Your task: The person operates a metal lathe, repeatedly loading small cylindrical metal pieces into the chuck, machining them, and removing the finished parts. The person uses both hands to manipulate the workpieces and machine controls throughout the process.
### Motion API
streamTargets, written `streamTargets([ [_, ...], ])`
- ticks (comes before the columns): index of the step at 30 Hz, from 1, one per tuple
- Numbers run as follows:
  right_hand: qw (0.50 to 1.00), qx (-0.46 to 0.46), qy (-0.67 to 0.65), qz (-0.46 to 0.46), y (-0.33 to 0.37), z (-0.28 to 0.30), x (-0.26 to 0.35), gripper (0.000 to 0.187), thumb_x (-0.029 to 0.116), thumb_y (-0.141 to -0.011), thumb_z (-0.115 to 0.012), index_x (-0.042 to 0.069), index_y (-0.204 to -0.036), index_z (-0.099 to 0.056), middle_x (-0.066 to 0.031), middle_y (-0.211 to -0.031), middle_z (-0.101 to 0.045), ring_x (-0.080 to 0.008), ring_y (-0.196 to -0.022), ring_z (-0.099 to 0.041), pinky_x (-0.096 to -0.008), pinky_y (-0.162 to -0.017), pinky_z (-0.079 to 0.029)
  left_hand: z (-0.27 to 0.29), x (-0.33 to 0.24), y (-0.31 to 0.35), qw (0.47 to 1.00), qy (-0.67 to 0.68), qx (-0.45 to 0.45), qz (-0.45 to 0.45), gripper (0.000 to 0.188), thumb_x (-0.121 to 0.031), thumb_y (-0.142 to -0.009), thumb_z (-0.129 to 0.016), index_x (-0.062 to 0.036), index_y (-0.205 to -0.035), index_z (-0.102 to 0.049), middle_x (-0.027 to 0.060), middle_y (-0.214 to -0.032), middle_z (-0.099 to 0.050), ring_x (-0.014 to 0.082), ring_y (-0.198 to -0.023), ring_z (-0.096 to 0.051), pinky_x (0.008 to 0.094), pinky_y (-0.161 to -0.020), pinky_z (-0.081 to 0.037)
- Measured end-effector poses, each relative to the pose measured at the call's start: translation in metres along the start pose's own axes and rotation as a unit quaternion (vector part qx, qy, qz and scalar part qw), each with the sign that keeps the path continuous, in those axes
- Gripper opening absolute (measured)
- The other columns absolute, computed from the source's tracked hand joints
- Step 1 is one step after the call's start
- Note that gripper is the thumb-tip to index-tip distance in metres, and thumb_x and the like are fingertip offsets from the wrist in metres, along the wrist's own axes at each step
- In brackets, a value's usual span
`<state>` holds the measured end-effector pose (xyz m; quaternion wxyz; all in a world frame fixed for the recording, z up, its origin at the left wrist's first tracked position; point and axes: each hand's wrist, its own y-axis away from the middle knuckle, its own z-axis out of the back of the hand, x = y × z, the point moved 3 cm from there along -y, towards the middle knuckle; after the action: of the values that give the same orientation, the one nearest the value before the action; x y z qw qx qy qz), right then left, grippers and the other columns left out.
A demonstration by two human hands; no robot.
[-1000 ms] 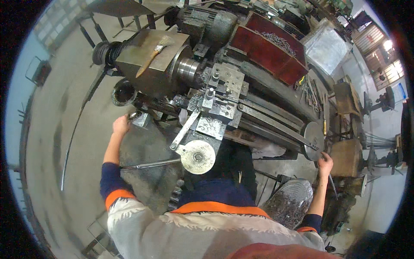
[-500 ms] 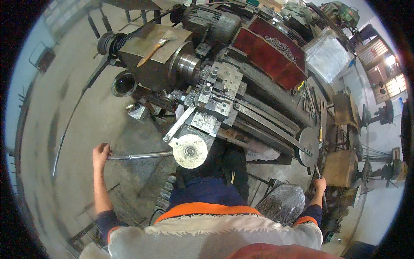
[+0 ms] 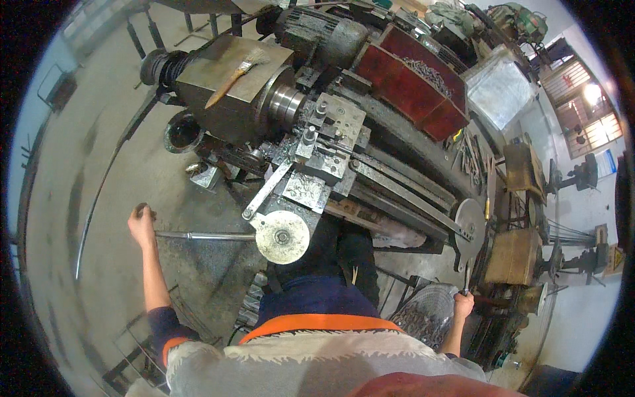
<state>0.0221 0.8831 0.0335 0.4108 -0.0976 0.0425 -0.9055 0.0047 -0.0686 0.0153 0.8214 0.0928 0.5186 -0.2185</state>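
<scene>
A lathe-like machine with a metal-chip-covered tool post (image 3: 321,159) stands before me. My left hand (image 3: 141,223) is curled at the outer end of a long metal rod (image 3: 205,236), which runs to a round pale handwheel (image 3: 282,237). The palm hides the rod's tip. At the right, my right hand (image 3: 464,304) is closed round a short lever handle (image 3: 467,278) below a grey metal disc (image 3: 469,228). A flat slotted bar (image 3: 413,198) joins that disc to the tool post area. The shiny round chuck (image 3: 286,106) faces the tool post.
A wooden-handled brush (image 3: 231,85) lies on the headstock (image 3: 211,66). Behind the machine is a red bin (image 3: 400,89) with small metal parts. A mesh basket (image 3: 426,311) stands beside my right arm. Hand tools (image 3: 471,159) lie at the right, near another machine (image 3: 519,255).
My right hand has swung left and nearer with the lever, and the disc has turned with it. My left hand and the rod's outer end have risen slightly. The whole view has shifted a little.
</scene>
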Motion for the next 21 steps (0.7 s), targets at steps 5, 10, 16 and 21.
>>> streamTargets([
  [5, 0.999, 0.008, -0.035, -0.012, 0.013, 0.007, 0.019, 0.025, 0.019, -0.058, -0.053, -0.001, -0.073, -0.059, -0.0237, -0.071, -0.059, -0.0392, -0.071, -0.058, -0.0433, -0.067, -0.044, -0.013, -0.021, -0.008, 0.999, -0.033, 0.008, -0.022, 0.026, -0.015, -0.079, -0.055, 0.0039, -0.095, -0.061, 0.0098, -0.068, -0.063, 0.0141, -0.06, -0.059, 0.0266, -0.06, -0.045],
  [10, 1.0, -0.011, -0.005, -0.004, 0.006, -0.004, -0.006, 0.027, 0.02, -0.058, -0.054, -0.001, -0.074, -0.059, -0.0247, -0.072, -0.059, -0.0405, -0.074, -0.058, -0.0441, -0.069, -0.044, -0.017, -0.018, -0.009, 1.0, 0.018, 0.006, -0.025, 0.024, -0.013, -0.079, -0.055, 0.0034, -0.094, -0.061, 0.0105, -0.067, -0.062, 0.0142, -0.057, -0.059, 0.0267, -0.058, -0.045],
  [16, 1.0, -0.004, 0.001, -0.011, 0.011, 0.005, 0.014, 0.031, 0.021, -0.058, -0.054, -0.001, -0.078, -0.059, -0.0253, -0.077, -0.059, -0.0418, -0.077, -0.058, -0.0448, -0.07, -0.044, -0.017, -0.029, -0.007, 1.0, 0.002, 0.01, 0.006, 0.023, -0.01, -0.078, -0.053, 0.0055, -0.093, -0.061, 0.011, -0.065, -0.061, 0.0149, -0.056, -0.059, 0.026, -0.055, -0.047],
  [21, 0.999, -0.033, 0.002, -0.012, 0.017, 0.012, 0.022, 0.034, 0.025, -0.061, -0.052, 0.002, -0.084, -0.06, -0.0236, -0.083, -0.061, -0.0426, -0.083, -0.057, -0.0474, -0.073, -0.045, -0.014, -0.019, -0.009, 0.998, 0.054, -0.002, -0.018, 0.023, -0.007, -0.078, -0.052, 0.0075, -0.094, -0.059, 0.013, -0.072, -0.061, 0.0166, -0.059, -0.06, 0.0266, -0.055, -0.049],
])
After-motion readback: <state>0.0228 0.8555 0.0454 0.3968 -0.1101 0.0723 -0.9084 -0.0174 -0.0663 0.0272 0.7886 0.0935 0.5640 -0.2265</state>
